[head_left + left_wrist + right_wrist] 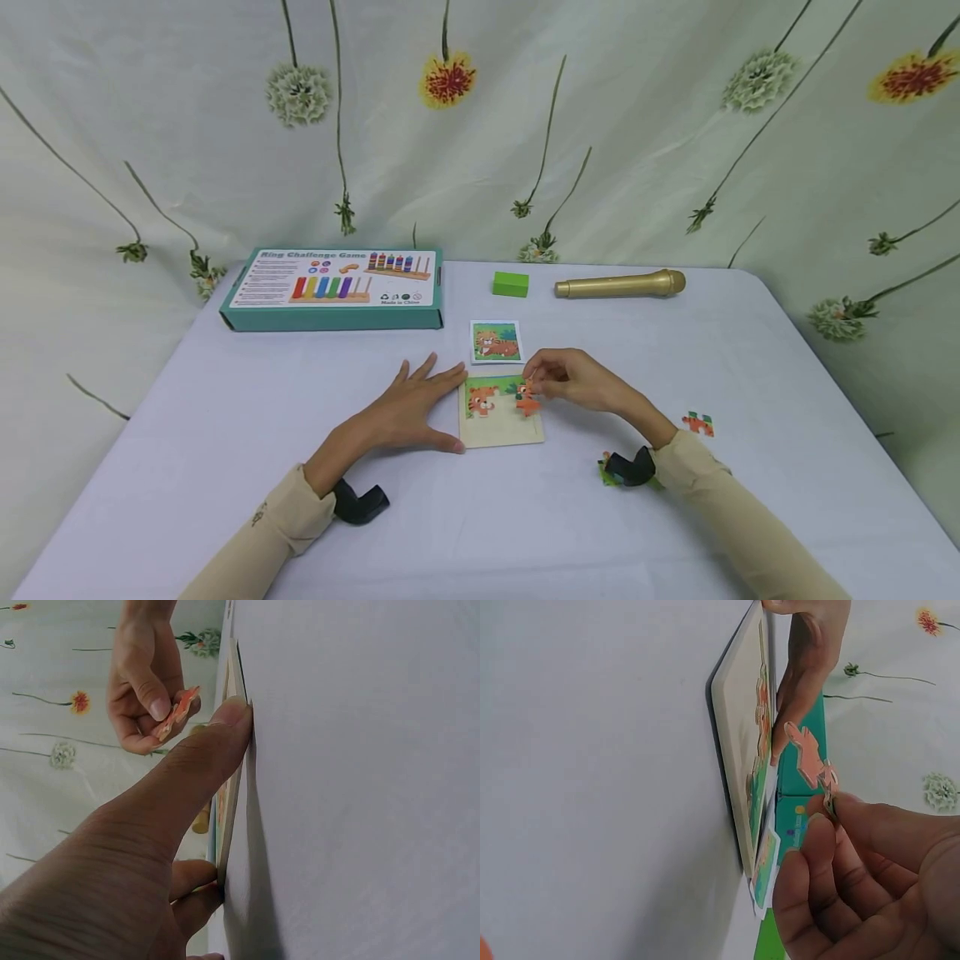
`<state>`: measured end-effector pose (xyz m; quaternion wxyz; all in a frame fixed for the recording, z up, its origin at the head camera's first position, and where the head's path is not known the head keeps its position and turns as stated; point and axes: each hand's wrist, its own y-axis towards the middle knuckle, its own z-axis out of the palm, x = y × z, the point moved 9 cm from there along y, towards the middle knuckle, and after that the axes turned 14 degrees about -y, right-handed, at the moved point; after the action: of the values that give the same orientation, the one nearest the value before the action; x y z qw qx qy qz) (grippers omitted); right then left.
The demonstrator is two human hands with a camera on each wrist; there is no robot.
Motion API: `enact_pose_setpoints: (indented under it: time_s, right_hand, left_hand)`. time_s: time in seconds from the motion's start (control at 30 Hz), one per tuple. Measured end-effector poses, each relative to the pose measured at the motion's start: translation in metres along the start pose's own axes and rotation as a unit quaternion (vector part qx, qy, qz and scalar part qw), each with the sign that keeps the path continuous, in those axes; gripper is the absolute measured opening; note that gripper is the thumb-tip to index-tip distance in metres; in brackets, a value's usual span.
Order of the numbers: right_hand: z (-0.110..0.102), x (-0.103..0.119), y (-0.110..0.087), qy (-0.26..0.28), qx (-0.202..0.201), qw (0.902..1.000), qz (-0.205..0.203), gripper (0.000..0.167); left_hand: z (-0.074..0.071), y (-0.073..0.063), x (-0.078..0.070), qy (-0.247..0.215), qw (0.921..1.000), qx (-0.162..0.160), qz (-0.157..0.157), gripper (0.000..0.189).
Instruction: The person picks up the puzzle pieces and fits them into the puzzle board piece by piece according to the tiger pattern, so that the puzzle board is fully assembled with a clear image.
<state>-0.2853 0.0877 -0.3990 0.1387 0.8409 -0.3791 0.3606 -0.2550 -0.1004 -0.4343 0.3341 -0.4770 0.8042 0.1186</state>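
Note:
My left hand (412,406) lies with fingers spread at the left side of a wooden puzzle board (498,432); its thumb and a fingertip touch the board's edge. Pieces with a tiger's face are set in the board's upper part. Over the board's right side, my right hand (573,379) pinches an orange puzzle piece (808,756) between thumb and index finger. In the right wrist view the piece is held above the board (735,697), apart from it. A small tiger picture card (496,342) lies just behind the board.
One loose puzzle piece (698,423) lies at the right; more loose pieces (606,473) are partly hidden beneath the right wrist's black mount (632,468). Towards the back are a Ring Challenge Game box (337,287), a green block (511,284) and a gold microphone (621,285).

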Motion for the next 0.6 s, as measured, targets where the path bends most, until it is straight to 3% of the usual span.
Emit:
enact_pose_setpoints:
  time_s: [0.23, 0.6]
  right_hand:
    - [0.012, 0.000, 0.009, 0.008, 0.019, 0.9997, -0.012, 0.013]
    - [0.027, 0.005, 0.021, -0.032, 0.032, 0.9985, -0.031, 0.011]
  left_hand:
    - [0.000, 0.000, 0.000, -0.002, 1.0000, 0.000, -0.004, 0.107]
    - [0.000, 0.000, 0.001, -0.004, 1.0000, 0.002, -0.003, 0.108]
